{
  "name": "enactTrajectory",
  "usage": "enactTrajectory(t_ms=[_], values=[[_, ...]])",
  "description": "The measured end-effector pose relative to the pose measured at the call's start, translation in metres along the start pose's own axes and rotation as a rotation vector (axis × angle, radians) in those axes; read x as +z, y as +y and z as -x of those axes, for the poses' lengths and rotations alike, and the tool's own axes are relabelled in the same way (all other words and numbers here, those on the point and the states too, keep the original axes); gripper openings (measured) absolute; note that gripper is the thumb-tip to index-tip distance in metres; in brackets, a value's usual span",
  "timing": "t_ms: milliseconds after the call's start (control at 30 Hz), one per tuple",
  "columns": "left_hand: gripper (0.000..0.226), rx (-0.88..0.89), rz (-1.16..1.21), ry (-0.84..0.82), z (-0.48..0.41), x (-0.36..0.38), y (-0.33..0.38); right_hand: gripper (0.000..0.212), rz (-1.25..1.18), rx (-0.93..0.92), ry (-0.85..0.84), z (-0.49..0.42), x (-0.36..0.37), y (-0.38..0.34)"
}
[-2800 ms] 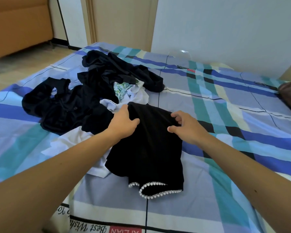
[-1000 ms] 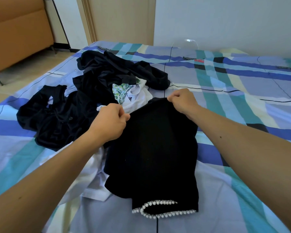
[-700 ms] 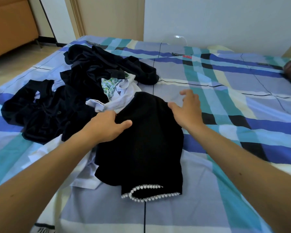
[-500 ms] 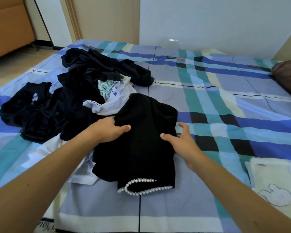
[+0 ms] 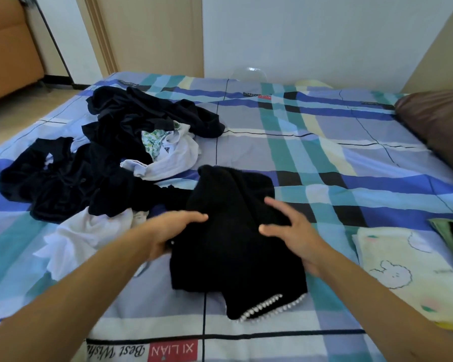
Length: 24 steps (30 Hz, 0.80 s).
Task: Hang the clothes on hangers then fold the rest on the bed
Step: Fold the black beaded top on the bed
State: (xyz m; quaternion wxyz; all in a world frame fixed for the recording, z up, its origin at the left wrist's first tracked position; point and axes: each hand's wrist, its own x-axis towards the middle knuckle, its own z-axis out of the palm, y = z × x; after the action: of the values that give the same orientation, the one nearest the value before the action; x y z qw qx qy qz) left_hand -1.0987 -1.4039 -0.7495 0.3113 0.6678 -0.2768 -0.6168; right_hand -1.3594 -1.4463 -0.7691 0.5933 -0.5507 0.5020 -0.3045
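A black garment (image 5: 236, 246) with a pearl-trimmed edge lies bunched on the plaid bed sheet (image 5: 324, 142) in front of me. My left hand (image 5: 175, 228) grips its left edge, fingers laid over the cloth. My right hand (image 5: 290, 231) rests on its right side with fingers spread, holding nothing. To the left is a heap of dark clothes (image 5: 110, 163) with a white and a floral piece (image 5: 168, 158) in it, and another white garment (image 5: 89, 231) below the heap. No hanger is clearly seen.
A folded pale-yellow cloth with a bunny print (image 5: 403, 262) lies at the right, near a dark-green item at the edge. A brown pillow (image 5: 439, 121) sits far right. An orange sofa (image 5: 8, 48) stands beyond the bed's left side.
Both hands slid down from the garment's top edge to its middle. The top of the black garment is now bunched up, and the view has shifted right.
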Motion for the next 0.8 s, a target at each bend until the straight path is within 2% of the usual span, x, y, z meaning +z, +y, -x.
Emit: enactTrajectory(t_ms=[133, 300, 500, 600, 700, 800], values=[[0.063, 0.04, 0.026, -0.005, 0.0, 0.017, -0.008, 0.072, -0.013, 0.049, -0.109, 0.004, -0.01, 0.02], [0.044, 0.048, 0.103, 0.006, 0.013, 0.032, -0.003, 0.076, -0.041, 0.044, -0.191, 0.006, -0.016, 0.007], [0.031, 0.214, 0.155, 0.006, 0.051, 0.096, 0.032, 0.081, 0.01, -0.044, -0.075, 0.027, -0.071, -0.039], [0.032, 0.279, 0.156, -0.095, 0.068, 0.146, 0.061, 0.081, 0.055, -0.09, -0.011, 0.048, -0.128, -0.066], [0.029, 0.329, 0.193, -0.205, 0.076, 0.214, 0.088, 0.08, 0.073, -0.137, 0.122, 0.082, -0.196, -0.086], [0.02, 0.329, 0.22, -0.402, 0.076, 0.299, 0.107, 0.08, 0.106, -0.148, 0.264, 0.127, -0.274, -0.091]])
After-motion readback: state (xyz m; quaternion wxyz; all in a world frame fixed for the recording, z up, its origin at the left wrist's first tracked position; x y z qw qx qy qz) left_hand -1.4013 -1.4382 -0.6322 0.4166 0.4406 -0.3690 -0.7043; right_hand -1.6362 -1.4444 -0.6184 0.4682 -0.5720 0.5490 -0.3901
